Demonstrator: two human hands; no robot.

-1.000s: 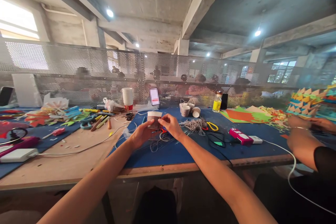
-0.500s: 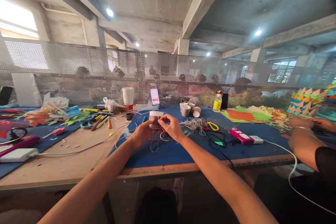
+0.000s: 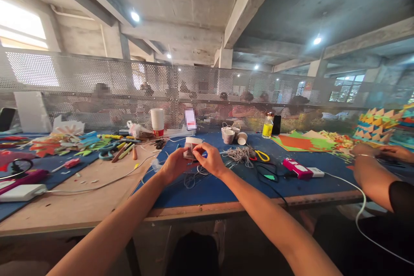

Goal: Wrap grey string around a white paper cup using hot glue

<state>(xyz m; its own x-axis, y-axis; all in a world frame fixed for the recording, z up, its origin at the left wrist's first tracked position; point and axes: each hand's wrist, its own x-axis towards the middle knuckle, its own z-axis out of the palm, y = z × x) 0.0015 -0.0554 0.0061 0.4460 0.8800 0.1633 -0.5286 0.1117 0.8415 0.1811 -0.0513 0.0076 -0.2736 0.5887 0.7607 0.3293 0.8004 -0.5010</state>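
Observation:
My left hand (image 3: 174, 164) and my right hand (image 3: 209, 158) both grip a small paper cup (image 3: 192, 144) with a white rim, held just above the blue mat (image 3: 220, 185) in the middle of the table. The left hand cradles the cup from the left. The right hand's fingers pinch at its front side. A tangle of grey string (image 3: 194, 177) hangs and lies under the cup. More string (image 3: 237, 153) is piled to the right, beside yellow-handled scissors (image 3: 262, 155).
A co-worker's hands (image 3: 367, 161) rest at the right near a pink device (image 3: 296, 167) with a white cable. Small cups (image 3: 230, 134), a yellow bottle (image 3: 267, 126) and coloured paper (image 3: 300, 141) stand behind. Tools and cut-outs (image 3: 80, 142) cover the left; a mesh screen (image 3: 97, 82) closes the back.
Both hands have turned the cup and tipped it slightly; the right fingers have shifted across its front. The co-worker's hands moved a little.

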